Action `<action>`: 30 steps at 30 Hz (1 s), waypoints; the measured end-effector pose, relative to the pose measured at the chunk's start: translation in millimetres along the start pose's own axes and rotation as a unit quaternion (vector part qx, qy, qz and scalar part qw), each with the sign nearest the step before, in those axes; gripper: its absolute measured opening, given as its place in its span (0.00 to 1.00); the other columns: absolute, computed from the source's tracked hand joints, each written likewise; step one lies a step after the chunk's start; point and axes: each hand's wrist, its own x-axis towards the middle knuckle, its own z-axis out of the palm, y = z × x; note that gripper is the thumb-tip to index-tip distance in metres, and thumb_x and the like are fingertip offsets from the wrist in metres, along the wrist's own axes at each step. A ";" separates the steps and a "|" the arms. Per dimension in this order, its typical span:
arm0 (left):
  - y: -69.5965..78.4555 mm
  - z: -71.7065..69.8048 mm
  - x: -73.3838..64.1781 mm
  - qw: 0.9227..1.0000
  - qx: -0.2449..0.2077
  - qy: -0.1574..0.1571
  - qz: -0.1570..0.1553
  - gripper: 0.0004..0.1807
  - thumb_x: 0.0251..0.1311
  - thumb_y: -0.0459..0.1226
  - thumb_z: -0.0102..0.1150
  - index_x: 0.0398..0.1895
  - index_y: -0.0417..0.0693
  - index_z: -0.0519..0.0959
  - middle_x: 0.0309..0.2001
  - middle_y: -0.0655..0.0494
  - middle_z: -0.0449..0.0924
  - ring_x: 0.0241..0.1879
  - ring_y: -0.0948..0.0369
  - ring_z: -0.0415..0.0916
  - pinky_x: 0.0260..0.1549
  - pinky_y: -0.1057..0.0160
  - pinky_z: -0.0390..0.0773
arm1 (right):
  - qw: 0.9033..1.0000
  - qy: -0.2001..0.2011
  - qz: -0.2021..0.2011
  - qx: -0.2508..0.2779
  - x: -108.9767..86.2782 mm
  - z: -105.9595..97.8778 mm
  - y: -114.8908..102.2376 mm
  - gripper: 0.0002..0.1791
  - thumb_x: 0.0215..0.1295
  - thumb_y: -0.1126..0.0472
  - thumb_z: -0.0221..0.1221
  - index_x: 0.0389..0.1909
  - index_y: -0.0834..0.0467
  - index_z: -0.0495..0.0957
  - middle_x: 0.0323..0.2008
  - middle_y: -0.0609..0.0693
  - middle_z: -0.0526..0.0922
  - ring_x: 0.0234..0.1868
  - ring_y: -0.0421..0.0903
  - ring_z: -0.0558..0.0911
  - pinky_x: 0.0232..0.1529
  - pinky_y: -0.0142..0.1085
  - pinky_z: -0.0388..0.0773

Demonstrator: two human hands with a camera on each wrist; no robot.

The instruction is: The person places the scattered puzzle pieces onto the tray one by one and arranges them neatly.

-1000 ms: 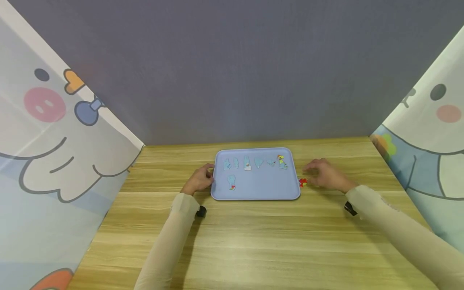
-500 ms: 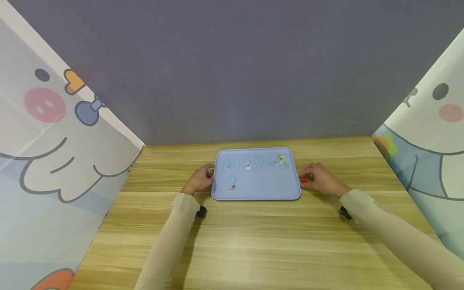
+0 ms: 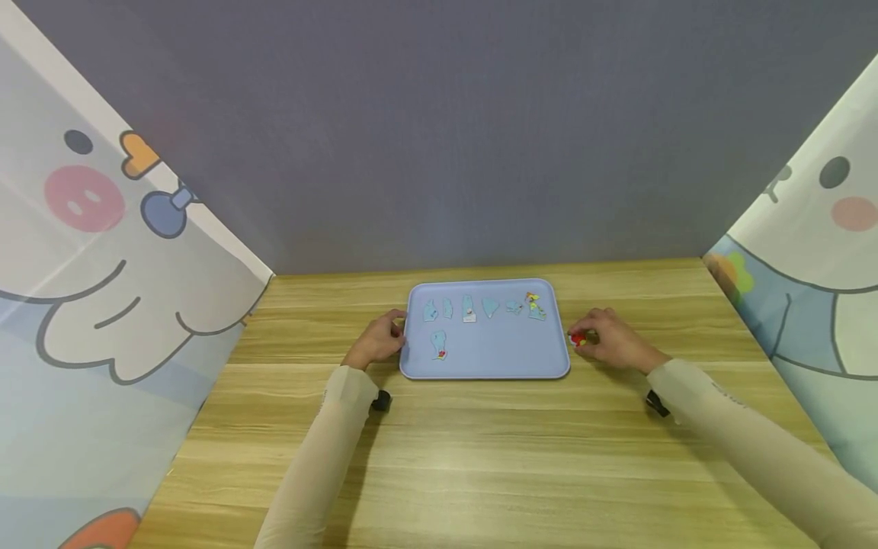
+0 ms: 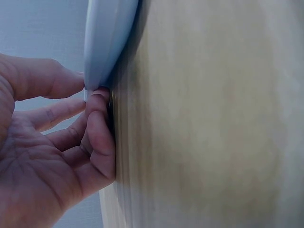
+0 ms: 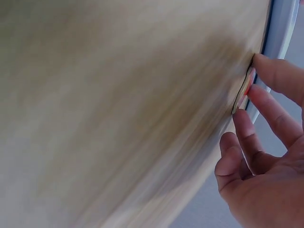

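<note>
On the wooden table lies a light blue tray [image 3: 494, 354] bearing several flat, irregular light-blue puzzle pieces [image 3: 469, 309], most in a row along its far side. One more piece [image 3: 439, 345] with a red and yellow print is nearer the tray's left front. My left hand [image 3: 379, 339] holds the tray's left edge; in the left wrist view its thumb is at the rim and curled fingers are beneath. Just outside the right edge, my right hand [image 3: 610, 341] pinches a small red and yellow puzzle piece [image 5: 245, 90] between thumb and fingertips, close over the tabletop.
The wooden tabletop [image 3: 480, 465] spreads around the tray. A grey panel [image 3: 439, 137] rises behind it. Cartoon-printed sheets [image 3: 89, 305] stand on the left and right sides. A black strap [image 3: 656, 402] shows under the right sleeve.
My right hand has moved left onto the red and yellow puzzle piece and taken hold of it. The piece has shifted slightly away from the tray. My left hand stays at the tray's edge.
</note>
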 end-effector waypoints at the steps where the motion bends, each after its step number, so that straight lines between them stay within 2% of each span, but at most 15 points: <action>1: -0.2 -0.2 0.1 1.000 0.001 0.000 0.000 0.29 0.58 0.30 0.57 0.65 0.42 0.65 0.39 0.44 0.77 0.36 0.54 0.75 0.35 0.59 0.77 | 1.000 -0.001 0.005 -0.001 0.3 0.3 -0.1 0.16 0.47 0.65 0.70 0.40 0.62 0.83 0.35 0.53 0.77 0.39 0.54 0.71 0.40 0.46 0.65; 9: -0.7 -0.3 -1.0 1.000 0.001 -0.003 0.003 0.29 0.58 0.30 0.56 0.65 0.41 0.65 0.39 0.44 0.77 0.36 0.54 0.75 0.35 0.58 0.77 | 0.999 0.021 0.012 0.025 7.1 -3.7 1.8 0.14 0.42 0.69 0.70 0.35 0.65 0.83 0.29 0.52 0.80 0.32 0.49 0.75 0.36 0.44 0.71; 12: 0.1 0.0 -1.8 1.000 0.000 -0.003 0.001 0.29 0.58 0.30 0.56 0.65 0.41 0.65 0.39 0.43 0.77 0.36 0.53 0.75 0.35 0.58 0.77 | 0.999 0.042 0.019 0.025 11.4 -11.0 -0.4 0.13 0.44 0.70 0.70 0.34 0.64 0.83 0.29 0.53 0.80 0.32 0.50 0.74 0.35 0.44 0.70; 16: -0.4 0.0 -2.2 1.000 0.001 0.000 -0.001 0.29 0.58 0.30 0.56 0.65 0.41 0.65 0.39 0.43 0.77 0.36 0.53 0.75 0.36 0.58 0.77 | 0.998 0.062 0.009 0.015 18.8 -19.1 -11.3 0.12 0.45 0.68 0.71 0.33 0.61 0.83 0.31 0.53 0.80 0.33 0.52 0.74 0.36 0.44 0.70; 20: -0.6 -0.3 -2.4 1.000 0.000 -0.001 -0.003 0.29 0.58 0.31 0.56 0.65 0.42 0.65 0.39 0.44 0.77 0.36 0.54 0.75 0.36 0.58 0.76 | 0.998 0.052 -0.012 0.023 27.3 -18.2 -27.4 0.11 0.45 0.68 0.71 0.33 0.60 0.83 0.33 0.51 0.80 0.36 0.54 0.74 0.37 0.44 0.70; 25: 0.3 -0.9 -2.8 1.000 -0.001 0.000 -0.004 0.29 0.58 0.31 0.56 0.65 0.42 0.65 0.39 0.45 0.77 0.36 0.54 0.75 0.36 0.58 0.76 | 0.997 0.027 -0.055 0.042 41.6 -3.6 -47.4 0.08 0.47 0.68 0.70 0.31 0.59 0.84 0.35 0.49 0.80 0.40 0.53 0.72 0.41 0.44 0.68; 30: 1.7 -1.3 -2.1 1.000 -0.002 -0.003 -0.006 0.29 0.59 0.31 0.56 0.66 0.43 0.64 0.41 0.44 0.77 0.37 0.54 0.75 0.36 0.58 0.76 | 0.994 0.004 -0.098 0.042 60.1 11.1 -72.8 0.08 0.47 0.69 0.70 0.30 0.59 0.84 0.35 0.48 0.79 0.45 0.52 0.73 0.54 0.48 0.65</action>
